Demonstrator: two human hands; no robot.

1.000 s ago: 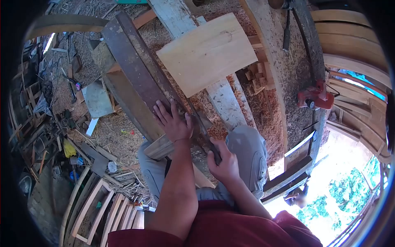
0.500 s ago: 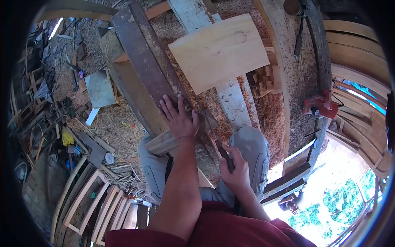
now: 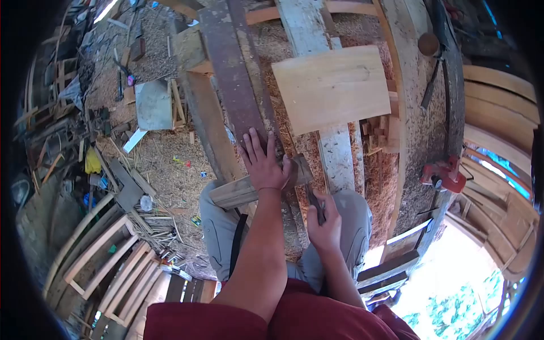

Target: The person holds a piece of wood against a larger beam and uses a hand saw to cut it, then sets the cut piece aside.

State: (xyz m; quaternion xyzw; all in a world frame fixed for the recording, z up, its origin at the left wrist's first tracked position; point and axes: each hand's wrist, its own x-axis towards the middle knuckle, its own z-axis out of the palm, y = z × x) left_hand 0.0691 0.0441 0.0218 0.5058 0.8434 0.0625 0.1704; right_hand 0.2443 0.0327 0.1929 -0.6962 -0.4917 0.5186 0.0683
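Note:
My left hand (image 3: 266,161) lies with fingers spread on the lower end of a long brown board (image 3: 235,79). Below its palm, a short wooden block (image 3: 235,192) sits crosswise at the board's end, near my left knee. The fingers of my right hand (image 3: 324,221) are wrapped round the dark handle of a tool (image 3: 315,205), just right of the board. The tool points up and away from me; its far part is hard to make out beside the block's right end.
A pale wooden panel (image 3: 334,88) rests across a whitish plank (image 3: 337,158). On the right bench lie a red power tool (image 3: 447,174) and a mallet (image 3: 429,44). Slatted wooden frames (image 3: 105,255) stand at lower left. Wood shavings and scraps cover the ground.
The whole view has shifted, so the boards appear further right and more upright. My right hand and the tool have drawn nearer to the block. My left hand stays on the board.

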